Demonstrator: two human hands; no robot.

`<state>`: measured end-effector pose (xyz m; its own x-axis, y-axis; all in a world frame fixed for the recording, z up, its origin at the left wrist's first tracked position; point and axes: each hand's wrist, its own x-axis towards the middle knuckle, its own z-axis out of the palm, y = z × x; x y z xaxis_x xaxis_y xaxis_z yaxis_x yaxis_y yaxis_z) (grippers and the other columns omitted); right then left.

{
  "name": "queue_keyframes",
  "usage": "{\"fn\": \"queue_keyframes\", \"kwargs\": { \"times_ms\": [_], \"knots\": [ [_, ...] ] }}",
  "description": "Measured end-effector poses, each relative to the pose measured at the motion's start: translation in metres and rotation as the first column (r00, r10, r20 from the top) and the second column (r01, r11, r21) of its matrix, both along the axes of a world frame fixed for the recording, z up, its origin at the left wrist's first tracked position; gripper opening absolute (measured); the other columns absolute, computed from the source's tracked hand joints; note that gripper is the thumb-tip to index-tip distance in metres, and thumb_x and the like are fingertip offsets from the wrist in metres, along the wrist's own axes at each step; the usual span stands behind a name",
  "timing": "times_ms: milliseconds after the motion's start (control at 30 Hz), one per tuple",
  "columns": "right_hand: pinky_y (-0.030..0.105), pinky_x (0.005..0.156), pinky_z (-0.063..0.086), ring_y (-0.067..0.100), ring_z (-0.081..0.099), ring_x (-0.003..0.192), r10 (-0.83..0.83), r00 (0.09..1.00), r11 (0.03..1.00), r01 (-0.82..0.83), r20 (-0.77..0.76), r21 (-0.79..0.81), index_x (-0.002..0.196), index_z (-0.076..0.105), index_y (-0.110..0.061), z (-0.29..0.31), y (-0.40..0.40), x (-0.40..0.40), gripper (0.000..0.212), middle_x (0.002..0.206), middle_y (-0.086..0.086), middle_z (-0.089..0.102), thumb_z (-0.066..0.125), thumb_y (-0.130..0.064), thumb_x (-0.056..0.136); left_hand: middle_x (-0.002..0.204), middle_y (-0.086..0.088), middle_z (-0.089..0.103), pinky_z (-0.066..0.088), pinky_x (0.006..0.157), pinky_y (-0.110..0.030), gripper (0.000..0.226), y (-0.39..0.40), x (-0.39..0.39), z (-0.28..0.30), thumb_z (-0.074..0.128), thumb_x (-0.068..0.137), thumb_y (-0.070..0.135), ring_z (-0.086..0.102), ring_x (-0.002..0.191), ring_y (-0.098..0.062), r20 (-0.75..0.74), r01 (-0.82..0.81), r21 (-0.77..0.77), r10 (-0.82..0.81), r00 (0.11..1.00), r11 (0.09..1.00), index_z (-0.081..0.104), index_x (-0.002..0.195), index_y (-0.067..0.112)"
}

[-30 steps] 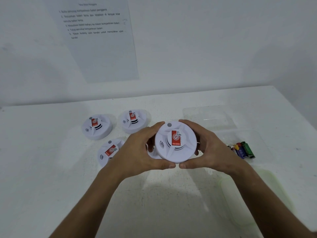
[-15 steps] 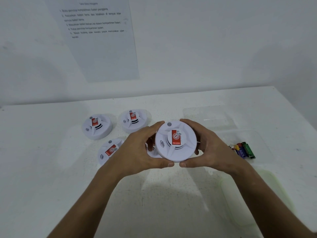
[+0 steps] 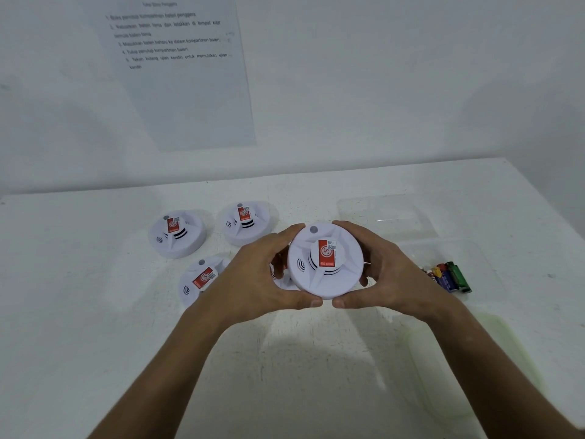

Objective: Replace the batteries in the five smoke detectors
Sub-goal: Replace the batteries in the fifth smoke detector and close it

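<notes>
White plastic all over the tabletop [image 3: 95,343]: one smoke detector [image 3: 177,233] sits toward the far left, another detector [image 3: 245,221] just beside it to the right, and a third detector [image 3: 199,280] lies nearer the front, partly behind the left hand [image 3: 262,280]. That left hand comes in from the near edge, forearm angled up and right, fingers curled round the left rim of the held detector [image 3: 325,259], thumb along its near edge. A fifth detector [image 3: 280,275] peeks out between hand and held unit, mostly hidden. Held detector is face up, red label on top, lifted over the tabletop's middle. Right hand [image 3: 386,274] mirrors the grip on the right rim; both thumb tips almost meet. Toward the right edge, coloured batteries [image 3: 449,277] lie in a clear tray [image 3: 411,248].
</notes>
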<state>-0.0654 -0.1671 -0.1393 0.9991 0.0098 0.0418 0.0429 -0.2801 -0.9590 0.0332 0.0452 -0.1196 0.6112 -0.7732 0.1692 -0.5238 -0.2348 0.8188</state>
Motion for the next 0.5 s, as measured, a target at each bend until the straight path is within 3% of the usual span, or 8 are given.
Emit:
{"fn": "queue_keyframes", "kwargs": {
  "times_ms": [167, 367, 500],
  "knots": [
    [0.019, 0.064, 0.049, 0.016, 0.061, 0.1, -0.013, 1.0, 1.0, 0.013, -0.004, -0.012, 0.145, 0.042, -0.027, -0.002, -0.002, 0.003, 0.095, 0.128, -0.011, 0.061, 0.091, -0.018, 0.064, 0.096, 0.027, 0.063, 0.042, 0.069, -0.002, 0.068, -0.002, 0.004, -0.001, 0.086, 0.066, 0.028, 0.057, 0.09, 0.01, -0.015, 0.015, 0.003, -0.015, 1.0, 1.0, 0.047, 0.121, 0.04],
    [0.018, 0.065, 0.049, 0.014, 0.061, 0.105, -0.018, 1.0, 1.0, 0.018, -0.017, 0.002, 0.142, 0.044, -0.03, -0.002, -0.003, 0.006, 0.092, 0.126, -0.017, 0.062, 0.091, -0.011, 0.065, 0.097, 0.043, 0.057, 0.042, 0.067, -0.002, 0.068, -0.004, 0.01, 0.001, 0.083, 0.064, 0.034, 0.056, 0.088, 0.011, -0.023, 0.035, 0.043, -0.034, 0.999, 0.998, 0.043, 0.118, 0.047],
    [0.025, 0.064, 0.052, 0.02, 0.061, 0.105, -0.04, 0.999, 0.999, 0.04, -0.026, -0.005, 0.14, 0.044, -0.036, -0.002, -0.003, 0.009, 0.092, 0.127, -0.015, 0.061, 0.091, -0.016, 0.064, 0.094, 0.031, 0.061, 0.043, 0.066, -0.003, 0.07, -0.005, 0.016, -0.003, 0.085, 0.065, 0.033, 0.055, 0.086, 0.01, -0.024, 0.025, 0.075, -0.024, 0.999, 0.997, 0.043, 0.118, 0.05]
  ]
}}
